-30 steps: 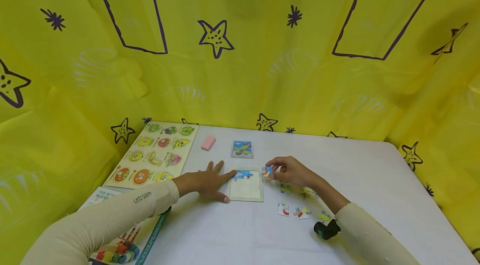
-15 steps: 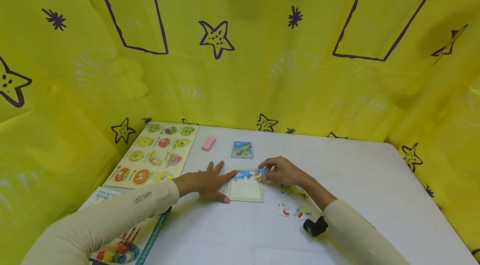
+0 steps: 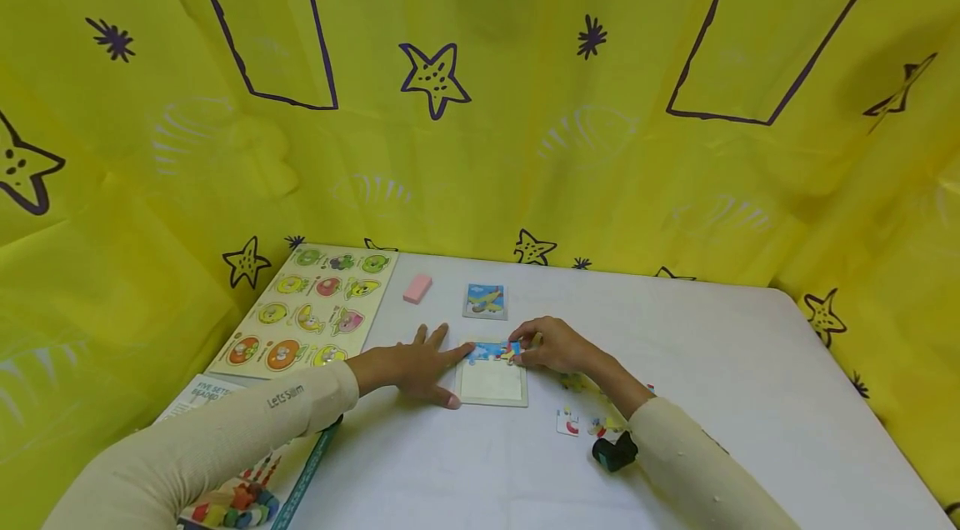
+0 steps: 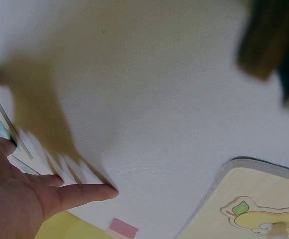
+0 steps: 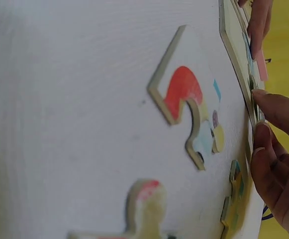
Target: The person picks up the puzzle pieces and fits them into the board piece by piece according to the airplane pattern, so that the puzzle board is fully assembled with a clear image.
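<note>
Now, head view: the left hand [image 3: 420, 367], fingers spread, touches the puzzle tray [image 3: 491, 384]; right of that forefinger, the right hand [image 3: 553, 345] seemingly pinches an inset jigsaw piece [image 3: 507, 352], which tilting could jam. Left wrist: open tabletop [image 4: 154, 109] between fingers and fruit board [image 4: 243, 191] edge. Right wrist: a loose piece [image 5: 183, 89] beside the fingers, easily knocked.

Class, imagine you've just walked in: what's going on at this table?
A person in cream sleeves is working on a pale square puzzle tray. The right hand pinches a flat blue, red and yellow jigsaw piece at the tray's far right corner; whether it is fully seated is unclear. The left hand lies spread at the left edge, one fingertip over the far left corner. Mostly blue pieces sit along the far edge only. Loose multicoloured pieces lie on the white tabletop to the right.
</note>
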The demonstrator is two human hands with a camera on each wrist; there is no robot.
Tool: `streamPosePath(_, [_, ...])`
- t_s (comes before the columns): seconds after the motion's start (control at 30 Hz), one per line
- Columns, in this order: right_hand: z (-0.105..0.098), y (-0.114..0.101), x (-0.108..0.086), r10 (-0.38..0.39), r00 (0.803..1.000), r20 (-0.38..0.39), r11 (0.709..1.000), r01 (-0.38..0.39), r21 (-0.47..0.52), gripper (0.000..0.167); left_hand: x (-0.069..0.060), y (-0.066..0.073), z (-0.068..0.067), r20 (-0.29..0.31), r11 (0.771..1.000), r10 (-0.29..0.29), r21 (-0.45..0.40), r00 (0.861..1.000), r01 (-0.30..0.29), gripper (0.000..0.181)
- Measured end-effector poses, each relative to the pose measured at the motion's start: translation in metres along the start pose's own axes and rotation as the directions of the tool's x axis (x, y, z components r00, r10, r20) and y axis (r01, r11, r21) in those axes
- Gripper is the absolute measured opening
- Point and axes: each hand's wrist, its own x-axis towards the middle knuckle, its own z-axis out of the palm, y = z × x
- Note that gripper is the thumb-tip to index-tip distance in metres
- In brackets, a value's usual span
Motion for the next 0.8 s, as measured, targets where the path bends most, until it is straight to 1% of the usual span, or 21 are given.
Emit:
streamPosePath(0.23, [-0.0021,-0.0049,-0.0002,0.010,1.000,0.019,0.999,-0.009,-0.040,0.027,0.0003,-0.0008,0.0012,-0.002,1.000,0.002,0.005,1.000,-0.002,0.094])
streamPosePath(0.33, [-0.0027,-0.0058,0.0003,0.012,1.000,0.018,0.999,-0.012,-0.042,0.028,0.0010,-0.0013,0.0015,-0.001,1.000,0.004,0.009,1.000,-0.004,0.094])
streamPosePath(0.57, [0.0021,-0.0064,0.0021,-0.010,0.999,-0.032,0.997,0.008,-0.073,0.024,-0.0002,-0.0009,0.0004,-0.001,1.000,0.006,0.011,1.000,-0.006,0.094])
streamPosePath(0.8, [0.0050,-0.0105,0.0026,0.031,0.998,-0.061,0.996,-0.036,-0.082,0.021,-0.0014,0.0009,-0.0011,-0.002,1.000,0.007,0.008,1.000,-0.007,0.093])
